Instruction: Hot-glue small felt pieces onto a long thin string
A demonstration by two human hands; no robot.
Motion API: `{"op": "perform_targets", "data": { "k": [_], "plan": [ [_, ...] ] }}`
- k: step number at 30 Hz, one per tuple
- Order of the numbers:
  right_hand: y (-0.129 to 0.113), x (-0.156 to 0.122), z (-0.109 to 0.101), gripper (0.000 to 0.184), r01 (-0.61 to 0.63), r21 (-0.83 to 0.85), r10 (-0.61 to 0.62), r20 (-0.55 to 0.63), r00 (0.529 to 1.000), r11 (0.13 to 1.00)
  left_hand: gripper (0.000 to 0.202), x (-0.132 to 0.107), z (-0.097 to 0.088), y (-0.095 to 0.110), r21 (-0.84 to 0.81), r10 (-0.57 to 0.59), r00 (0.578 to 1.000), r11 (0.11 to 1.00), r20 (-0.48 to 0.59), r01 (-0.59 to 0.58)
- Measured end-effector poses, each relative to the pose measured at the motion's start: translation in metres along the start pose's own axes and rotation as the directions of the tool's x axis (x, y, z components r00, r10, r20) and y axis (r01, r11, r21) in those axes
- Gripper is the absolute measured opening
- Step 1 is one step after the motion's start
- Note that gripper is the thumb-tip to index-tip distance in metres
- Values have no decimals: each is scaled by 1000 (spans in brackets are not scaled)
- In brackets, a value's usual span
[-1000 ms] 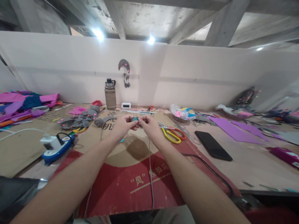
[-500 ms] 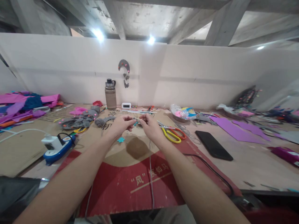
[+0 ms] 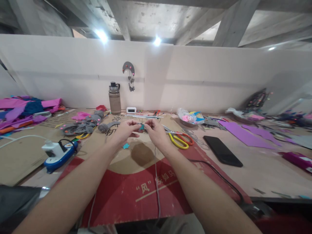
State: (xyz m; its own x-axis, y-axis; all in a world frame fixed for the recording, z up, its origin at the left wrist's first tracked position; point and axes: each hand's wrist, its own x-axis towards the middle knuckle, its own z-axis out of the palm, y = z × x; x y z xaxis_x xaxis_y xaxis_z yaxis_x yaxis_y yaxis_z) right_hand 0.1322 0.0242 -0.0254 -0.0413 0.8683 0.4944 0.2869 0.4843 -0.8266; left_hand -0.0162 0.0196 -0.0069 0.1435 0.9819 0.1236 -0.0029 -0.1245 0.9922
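Observation:
My left hand (image 3: 128,131) and my right hand (image 3: 154,130) meet above the cardboard sheet, fingertips nearly touching. Between them is a small teal flower-shaped cutout (image 3: 142,127), pinched by both hands. A grey cord (image 3: 156,182) hangs down from beneath my right hand across the red part of the cardboard (image 3: 117,198). On the brown part, below my left hand, lies another teal flower cutout (image 3: 126,146). Scissors with yellow and orange handles (image 3: 179,141) rest just right of my right hand. Whether the cord passes through the held cutout is hidden by my fingers.
A black phone (image 3: 222,150) and purple sheets (image 3: 246,135) lie to the right. At left are a blue-and-white power strip (image 3: 59,156) and grey felt pieces (image 3: 81,125). A bottle (image 3: 114,99) and a small white clock (image 3: 131,110) stand at the back.
The teal cutout between my fingers has turned and shows more of its face. My left hand's lower fingers have spread a little; both hands stay in nearly the same place.

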Motion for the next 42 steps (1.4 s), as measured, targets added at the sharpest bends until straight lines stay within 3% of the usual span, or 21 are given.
{"op": "perform_targets", "data": {
  "k": [4, 10, 15, 30, 42],
  "plan": [
    [1, 1, -1, 16, -29, -28, 30, 35, 999, 999, 20, 4, -2, -4, 22, 56, 998, 998, -20, -56],
    [0, 1, -3, 14, -35, -100, 37, 23, 999, 994, 24, 3, 0, -3, -16, 39, 998, 999, 55, -38],
    [-9, -4, -3, 9, 8, -139, -5, 20, 1000, 990, 24, 2, 1, -2, 45, 36, 998, 998, 44, -38],
    [-16, -10, -7, 6, 190, -298, -205, -17, 979, 935, 20, 2, 2, 0, -108, -22, 1000, 994, 11, 23],
    [-17, -8, -7, 16, 34, -277, -33, 12, 999, 960, 24, 4, 2, -4, -117, -7, 1000, 993, 5, 7]
  ]
}}
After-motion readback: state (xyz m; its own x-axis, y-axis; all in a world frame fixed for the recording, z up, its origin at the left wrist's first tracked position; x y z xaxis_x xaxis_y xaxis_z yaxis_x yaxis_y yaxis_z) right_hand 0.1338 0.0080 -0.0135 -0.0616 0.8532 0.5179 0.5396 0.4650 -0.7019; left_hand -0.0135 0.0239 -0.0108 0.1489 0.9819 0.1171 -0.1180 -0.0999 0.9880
